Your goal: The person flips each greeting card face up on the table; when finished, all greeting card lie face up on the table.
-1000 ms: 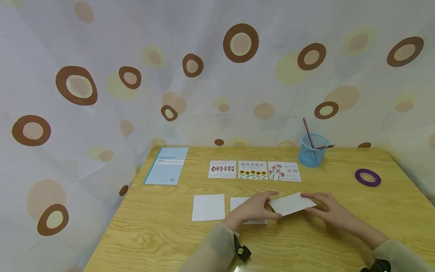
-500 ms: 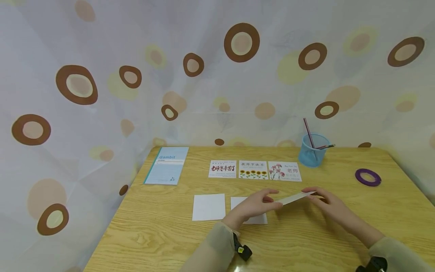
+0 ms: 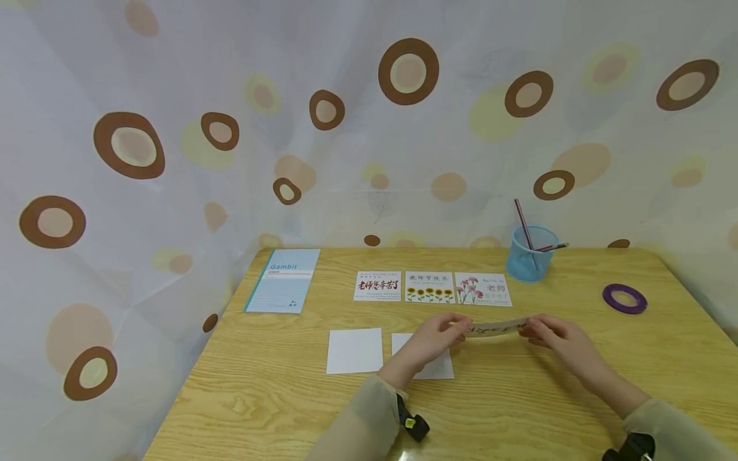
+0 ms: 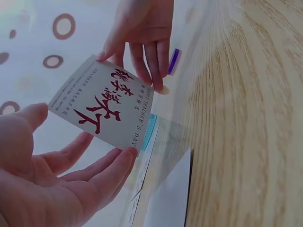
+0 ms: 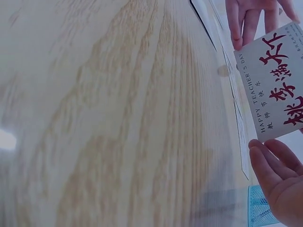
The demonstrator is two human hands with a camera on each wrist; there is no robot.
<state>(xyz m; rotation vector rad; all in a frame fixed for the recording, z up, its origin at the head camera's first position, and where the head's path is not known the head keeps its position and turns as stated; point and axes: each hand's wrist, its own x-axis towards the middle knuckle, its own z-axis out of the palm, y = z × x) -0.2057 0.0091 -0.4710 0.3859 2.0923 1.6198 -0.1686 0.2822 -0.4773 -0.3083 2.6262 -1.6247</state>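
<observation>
A greeting card (image 3: 497, 328) is held up above the table between both hands, tilted steeply so that it looks thin in the head view. Red Chinese lettering and "Happy Teacher's Day" show on its face in the left wrist view. My left hand (image 3: 431, 340) pinches one end between thumb and fingers. At the opposite end, my right hand (image 3: 566, 346) pinches the card the same way. Below my left hand lies a blank white card (image 3: 435, 368), partly covered by that hand, and another white card (image 3: 354, 351) lies to its left.
Three printed cards lie in a back row: one with red writing (image 3: 377, 286), a sunflower card (image 3: 429, 288) and a carnation card (image 3: 483, 290). A Gambit notebook (image 3: 282, 282) is at back left. A blue mesh pen cup (image 3: 527, 261) holds pencils; a purple tape roll (image 3: 625, 299) lies right.
Both hands have turned the card over: its blank side showed earlier, then its edge, and now the printed side shows. The hands have risen slightly. The other things stay put.
</observation>
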